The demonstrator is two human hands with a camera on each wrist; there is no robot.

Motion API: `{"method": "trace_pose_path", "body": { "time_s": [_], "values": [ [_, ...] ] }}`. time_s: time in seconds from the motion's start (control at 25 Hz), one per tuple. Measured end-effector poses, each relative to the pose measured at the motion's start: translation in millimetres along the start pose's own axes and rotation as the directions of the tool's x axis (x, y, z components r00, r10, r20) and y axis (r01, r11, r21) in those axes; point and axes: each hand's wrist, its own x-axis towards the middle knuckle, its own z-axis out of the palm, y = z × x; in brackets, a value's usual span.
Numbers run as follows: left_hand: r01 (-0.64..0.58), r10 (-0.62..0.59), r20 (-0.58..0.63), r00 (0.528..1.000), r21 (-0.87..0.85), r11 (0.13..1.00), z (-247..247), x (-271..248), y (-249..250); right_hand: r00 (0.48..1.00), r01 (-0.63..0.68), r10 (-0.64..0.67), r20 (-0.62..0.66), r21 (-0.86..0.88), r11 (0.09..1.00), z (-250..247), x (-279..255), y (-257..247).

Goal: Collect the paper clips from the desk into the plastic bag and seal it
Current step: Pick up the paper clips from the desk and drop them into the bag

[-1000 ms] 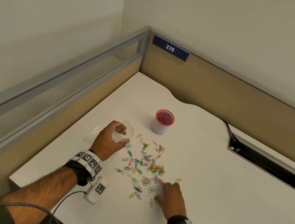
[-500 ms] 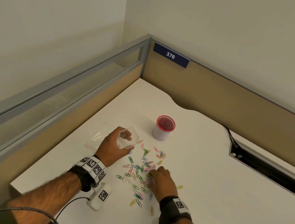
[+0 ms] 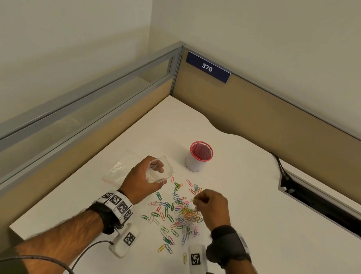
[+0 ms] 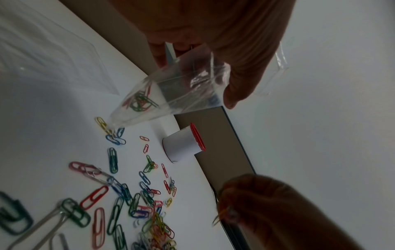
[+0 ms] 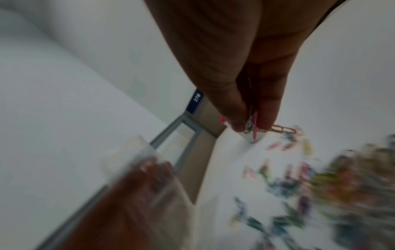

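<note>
The left hand (image 3: 141, 178) holds the plastic bag (image 3: 159, 172) above the desk (image 3: 256, 214), fingers curled round its upper part so that the mouth stands open; in the left wrist view the bag (image 4: 162, 94) hangs tilted with its lower tip touching or nearly touching the desk among loose clips, and a few green and red clips lie inside it. The right hand (image 3: 211, 209) is raised just above the scatter, thumb and fingers pinched tight on a small bunch of held clips (image 5: 267, 127); a pink one, a tan one and a pale one show between the fingertips (image 5: 237, 123); the exact count cannot be told. The hand stands to the right of the bag mouth and apart from it.

The paper clips (image 3: 179, 214) lie spread over the desk between the two forearms, many colours, densest in a heap just under and near the right hand; single clips lie at the near edge of the spread.

A second clear bag (image 3: 117, 170) lies flat on the desk behind the left hand; a white cup with a red rim (image 3: 198, 159) stands upright beyond the clips; a blue plate marked 376 (image 3: 207, 67) is fixed on the partition; both wrists carry strapped camera units with printed markers.
</note>
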Motion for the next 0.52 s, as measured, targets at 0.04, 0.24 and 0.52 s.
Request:
{"method": "trace_pose_path", "body": {
  "time_s": [0.04,0.24,0.52],
  "values": [
    [0.002,-0.002,0.004,1.000,-0.004,1.000,2.2,1.0,0.5,0.999,0.026,-0.024,-0.022,0.083,0.996,-9.6,-1.2,-12.6],
    [-0.014,0.015,0.025,1.000,-0.007,1.000,11.8,3.1,5.8,0.982,0.180,-0.156,-0.106,0.295,0.938,-35.5,-0.9,-80.7],
    [-0.026,0.028,0.041,0.999,-0.038,0.999,20.2,2.0,13.7,0.947,0.313,-0.298,-0.118,0.142,0.939,-11.6,-3.4,-120.7]
  ]
}}
